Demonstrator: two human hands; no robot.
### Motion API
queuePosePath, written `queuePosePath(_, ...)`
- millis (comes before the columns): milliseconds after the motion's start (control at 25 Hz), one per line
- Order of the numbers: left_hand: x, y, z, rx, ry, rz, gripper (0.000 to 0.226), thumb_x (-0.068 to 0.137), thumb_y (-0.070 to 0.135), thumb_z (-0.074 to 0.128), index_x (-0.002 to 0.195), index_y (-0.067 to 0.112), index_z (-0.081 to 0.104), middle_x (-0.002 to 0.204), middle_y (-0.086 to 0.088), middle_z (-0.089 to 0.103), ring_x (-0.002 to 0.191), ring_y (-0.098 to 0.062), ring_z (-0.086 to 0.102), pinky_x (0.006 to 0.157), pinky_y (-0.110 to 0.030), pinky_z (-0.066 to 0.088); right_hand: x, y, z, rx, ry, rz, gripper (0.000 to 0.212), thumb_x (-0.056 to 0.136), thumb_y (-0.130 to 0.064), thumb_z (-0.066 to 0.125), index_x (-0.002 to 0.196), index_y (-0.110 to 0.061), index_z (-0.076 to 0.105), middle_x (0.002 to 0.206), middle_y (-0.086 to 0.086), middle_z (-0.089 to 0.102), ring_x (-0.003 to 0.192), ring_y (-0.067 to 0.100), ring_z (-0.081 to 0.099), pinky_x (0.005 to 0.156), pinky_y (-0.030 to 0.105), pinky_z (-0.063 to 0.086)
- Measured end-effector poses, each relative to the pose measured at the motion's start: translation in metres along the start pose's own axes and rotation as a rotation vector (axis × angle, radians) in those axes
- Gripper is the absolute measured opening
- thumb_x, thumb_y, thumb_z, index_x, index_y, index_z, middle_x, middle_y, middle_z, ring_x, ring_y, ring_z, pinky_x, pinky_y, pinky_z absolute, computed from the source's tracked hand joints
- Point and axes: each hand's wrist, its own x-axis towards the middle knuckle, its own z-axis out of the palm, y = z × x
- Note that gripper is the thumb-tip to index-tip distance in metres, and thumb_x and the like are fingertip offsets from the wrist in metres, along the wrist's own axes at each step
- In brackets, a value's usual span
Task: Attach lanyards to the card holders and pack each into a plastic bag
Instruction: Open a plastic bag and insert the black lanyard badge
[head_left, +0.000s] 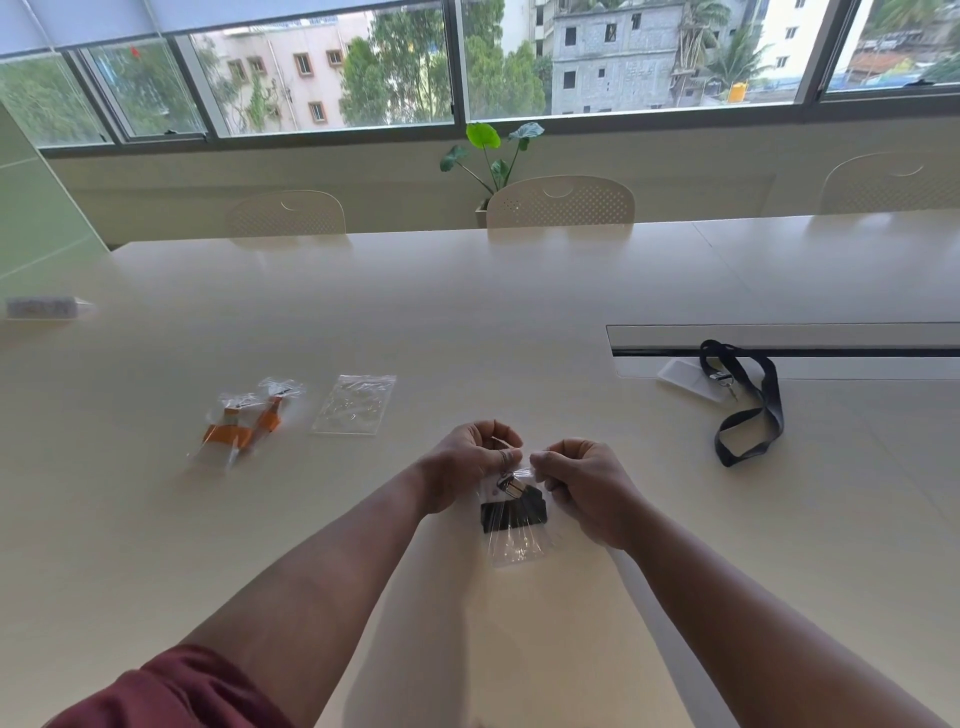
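A clear plastic bag (514, 540) hangs between my hands just above the table, with a folded black lanyard (511, 512) and its metal clip inside. My left hand (467, 462) pinches the bag's top edge on the left. My right hand (582, 483) pinches the top edge on the right. To the right, another black lanyard (753, 410) lies clipped to a clear card holder (685, 379). On the left lie two bags with orange lanyards (244, 426) and an unfilled clear bag (356, 404).
The long cream table (467, 312) has a cable slot (779, 343) at the right. A white oblong object (41, 307) lies at the far left. Chairs (561, 202) and a potted plant (493, 156) stand behind the table under the windows.
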Motion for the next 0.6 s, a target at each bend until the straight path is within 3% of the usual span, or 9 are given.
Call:
queuePosePath(200, 0.0011, -0.0030, -0.0006, -0.061, 0.007, 0.005, 0.014, 0.092, -0.004, 0.068, 0.104, 0.003, 0.063, 0.080, -0.010, 0.063, 0.068, -0.018, 0.061, 0.063, -0.030, 0.057, -0.0006, 0.0006, 0.0012, 0.034, -0.002, -0.001, 0.015, 0.090, -0.010, 0.074, 0.078, -0.002, 0.070, 0.068, 0.013, 0.063, 0.049, 0.011, 0.049, 0.042, 0.020, 0.041)
queuePosePath(400, 0.0039, -0.0065, -0.0025, -0.088, 0.016, 0.002, 0.016, 0.090, -0.005, 0.070, 0.100, 0.005, 0.065, 0.079, -0.009, 0.065, 0.067, -0.018, 0.062, 0.066, -0.032, 0.056, -0.0002, 0.0019, 0.0039, 0.035, 0.005, -0.018, 0.021, 0.093, -0.011, 0.072, 0.073, -0.005, 0.069, 0.066, 0.014, 0.058, 0.047, 0.013, 0.042, 0.039, 0.021, 0.035)
queuePosePath(600, 0.0064, -0.0075, -0.0059, -0.097, -0.007, -0.013, 0.019, 0.087, -0.006, 0.072, 0.087, 0.011, 0.062, 0.074, -0.007, 0.064, 0.063, -0.019, 0.061, 0.059, -0.032, 0.055, -0.0009, 0.0049, 0.0037, -0.009, 0.001, -0.041, 0.025, 0.093, -0.017, 0.073, 0.069, -0.011, 0.073, 0.063, 0.011, 0.056, 0.047, 0.012, 0.042, 0.041, 0.022, 0.036)
